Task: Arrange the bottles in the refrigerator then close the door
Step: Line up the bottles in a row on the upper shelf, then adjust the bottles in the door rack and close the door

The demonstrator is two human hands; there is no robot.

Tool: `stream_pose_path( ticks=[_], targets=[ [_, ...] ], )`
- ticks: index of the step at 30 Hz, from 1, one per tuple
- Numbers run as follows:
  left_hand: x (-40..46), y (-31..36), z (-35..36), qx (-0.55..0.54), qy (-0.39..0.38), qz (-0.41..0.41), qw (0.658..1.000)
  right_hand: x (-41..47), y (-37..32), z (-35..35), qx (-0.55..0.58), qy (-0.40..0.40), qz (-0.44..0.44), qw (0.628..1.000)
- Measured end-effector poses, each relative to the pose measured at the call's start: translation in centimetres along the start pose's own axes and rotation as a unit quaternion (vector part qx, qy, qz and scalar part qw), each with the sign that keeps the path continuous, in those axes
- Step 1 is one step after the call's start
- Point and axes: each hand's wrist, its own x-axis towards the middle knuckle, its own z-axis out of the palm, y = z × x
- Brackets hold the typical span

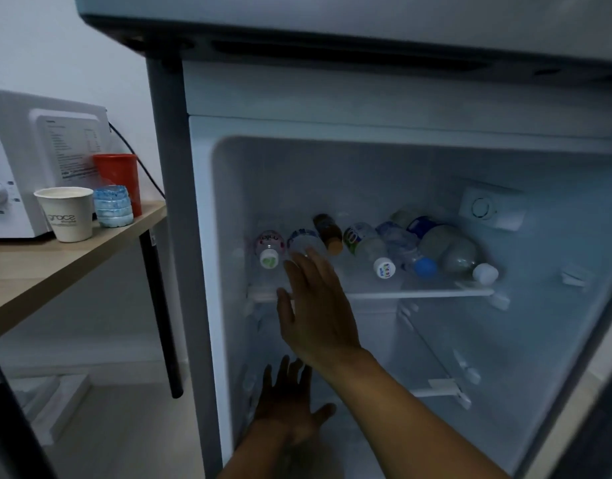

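The refrigerator (201, 236) stands open, with several bottles lying on their sides on its white shelf (418, 292), caps toward me. From the left they are a pink-label bottle (270, 248), a clear blue-label bottle (302, 240), a brown bottle with an orange cap (328, 231), a green-label bottle (365, 245), a crinkled bottle with a blue cap (403, 248) and a cloudy bottle with a white cap (458, 254). My right hand (314, 305) is open, its fingertips at the clear blue-label bottle. Lower in the compartment, my left hand (290, 402) is spread open and holds nothing.
A wooden table (55, 271) with a black leg (161, 323) stands left of the refrigerator. On it are a white microwave (21, 160), a paper cup (69, 216), a red cup (119, 174) and a crushed blue plastic bottle (112, 205). White rails (442, 385) line the compartment's lower right wall.
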Motion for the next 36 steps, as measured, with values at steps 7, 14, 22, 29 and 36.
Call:
stream_pose_path(
  ticks=[7,14,22,29,36],
  targets=[
    [-5.0,1.3,-2.8,-0.087,0.011,0.030,0.996,-4.0,0.3,-5.4,0.023,-0.056,0.062,0.996],
    [-10.5,2.8,-8.3,-0.117,0.091,0.096,0.984,-9.1,0.4,-13.2,-0.037,-0.083,0.210,0.974],
    [-17.5,11.1,-10.9,-0.124,0.122,0.241,0.955,-19.9,-0.9,-22.8,-0.098,-0.075,0.379,0.917],
    [-21.2,20.9,-8.7,-0.137,0.108,0.397,0.901,-30.4,0.0,-28.7,-0.133,-0.011,0.492,0.860],
    [-20.2,27.2,-6.5,-0.204,0.162,0.364,0.894,-35.6,2.7,-32.1,-0.218,0.110,0.575,0.781]
  ],
)
